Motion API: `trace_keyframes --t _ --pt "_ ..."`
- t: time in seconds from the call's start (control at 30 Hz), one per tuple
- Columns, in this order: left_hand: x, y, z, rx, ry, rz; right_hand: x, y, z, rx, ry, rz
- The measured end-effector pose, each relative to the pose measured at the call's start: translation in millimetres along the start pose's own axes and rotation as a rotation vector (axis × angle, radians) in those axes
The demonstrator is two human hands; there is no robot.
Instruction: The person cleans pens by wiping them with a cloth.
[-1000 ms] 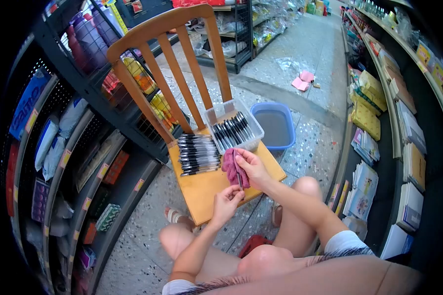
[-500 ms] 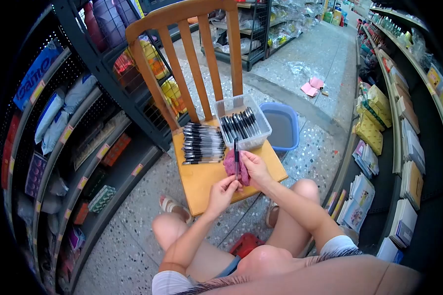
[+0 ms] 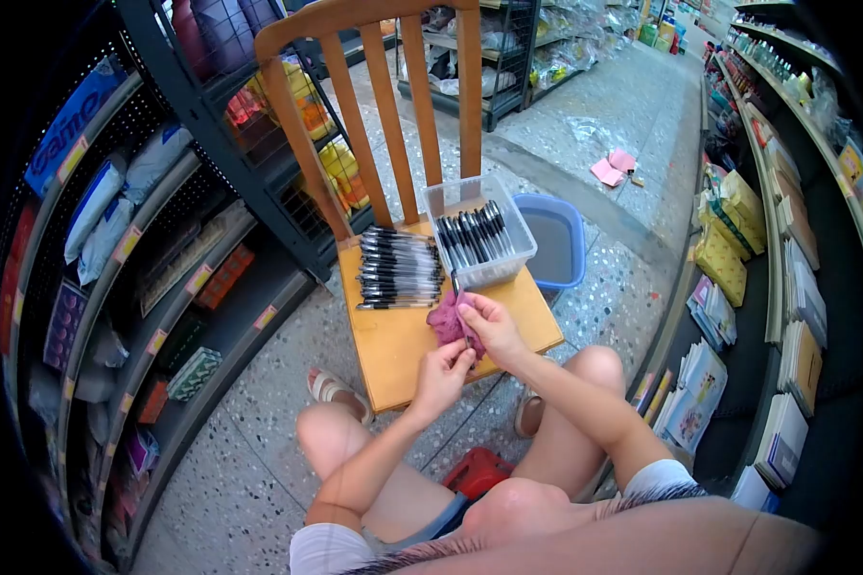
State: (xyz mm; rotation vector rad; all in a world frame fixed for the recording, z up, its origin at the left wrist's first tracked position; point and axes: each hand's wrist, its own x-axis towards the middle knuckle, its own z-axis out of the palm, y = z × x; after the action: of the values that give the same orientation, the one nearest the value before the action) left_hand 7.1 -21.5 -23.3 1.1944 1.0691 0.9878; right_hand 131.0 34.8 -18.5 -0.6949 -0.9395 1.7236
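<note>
A dark pen (image 3: 455,282) stands upright between my hands over the front of a wooden chair seat (image 3: 388,359). Its middle is covered by a crumpled pink-purple cloth (image 3: 444,322). My right hand (image 3: 490,329) is closed on the cloth, pressing it around the pen. Just below, my left hand (image 3: 444,374) pinches the pen's lower end, mostly hidden by the fingers. A stack of black-and-clear pens (image 3: 400,268) lies on the seat to the left. Behind my hands, a clear plastic box (image 3: 503,271) holds several more pens.
A blue basin (image 3: 575,251) of greyish water is on the floor right of the chair. Shelves of packets (image 3: 105,240) curve along the left, and shelves of notebooks (image 3: 700,393) along the right. A red stool (image 3: 477,472) shows between my legs. Pink paper (image 3: 609,172) lies on the floor.
My right hand has brought the cloth around the pen, covering more of its middle. The pen's exposed top is shorter and slightly tilted. The view has shifted a little.
</note>
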Motion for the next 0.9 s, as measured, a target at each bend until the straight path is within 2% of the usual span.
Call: trace_keyframes --t 0.07,0.2,0.33,0.43,0.6,0.63,0.73,0.83,0.9 --pt "2 1 -4 0.087 0.046 0.013 -3 1 2 -0.049 -0.010 -0.001" --pt "7 5 -12 0.150 -0.015 0.022 -3 -2 3 -0.142 -0.025 -0.003" --pt "23 25 -48 0.376 0.090 -0.190 -3 -3 4 -0.176 -0.044 0.027" --pt "28 40 -56 0.047 0.219 0.051 -8 -11 7 -0.439 -0.116 0.042" --pt "35 30 -55 -0.244 0.061 0.002 -7 -8 2 -0.357 -0.194 0.255" --pt "34 32 -55 -0.244 0.063 0.005 -7 -7 2 -0.333 -0.198 0.300" --pt "33 36 -52 -0.220 0.058 0.013 -7 -3 14 -0.087 -0.131 0.193" --pt "32 30 -49 -0.162 0.078 0.024 -8 -5 18 -0.084 -0.146 0.154" --pt "32 26 -47 -0.144 0.120 0.038 -6 3 12 -0.242 -0.148 0.083"
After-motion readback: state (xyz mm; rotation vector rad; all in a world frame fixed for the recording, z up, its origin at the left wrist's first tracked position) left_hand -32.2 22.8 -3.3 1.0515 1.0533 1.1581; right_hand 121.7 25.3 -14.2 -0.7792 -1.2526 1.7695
